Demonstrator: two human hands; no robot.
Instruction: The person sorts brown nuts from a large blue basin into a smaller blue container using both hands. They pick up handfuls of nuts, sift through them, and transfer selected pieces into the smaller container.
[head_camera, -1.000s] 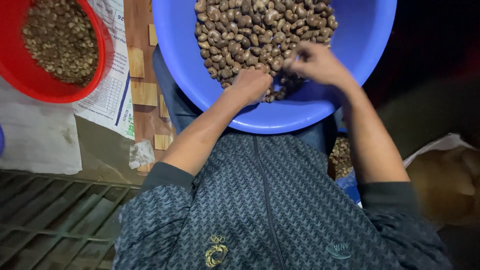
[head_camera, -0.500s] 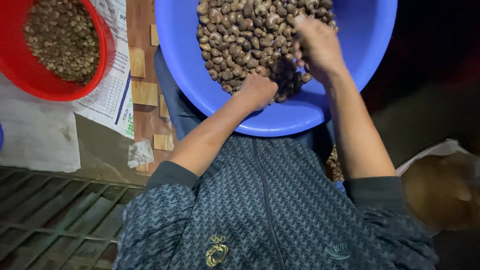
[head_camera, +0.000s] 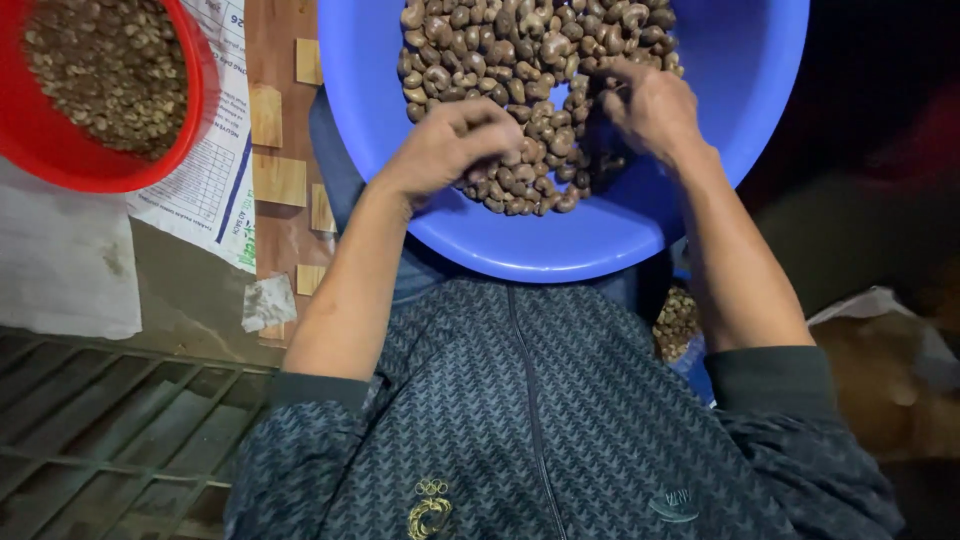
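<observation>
Over the blue basin (head_camera: 720, 200) | nuts (head_camera: 500, 60) heaped inside | left hand (head_camera: 445, 150) curled, fingertips in the pile, grip unclear | right hand (head_camera: 650, 105) curled on nuts, grip unclear | red bowl (head_camera: 190, 120) far left

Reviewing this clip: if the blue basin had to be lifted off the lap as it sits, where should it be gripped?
Probably by the rim of the blue basin on both sides at once. It is wide, round, handle-free and loaded with nuts, so a one-sided grip would likely tip it. Both sides look unobstructed.

Blue basin (head_camera: 740, 150), brown nuts (head_camera: 520, 70), red bowl (head_camera: 195, 110), dark patterned jacket (head_camera: 540, 420).
</observation>
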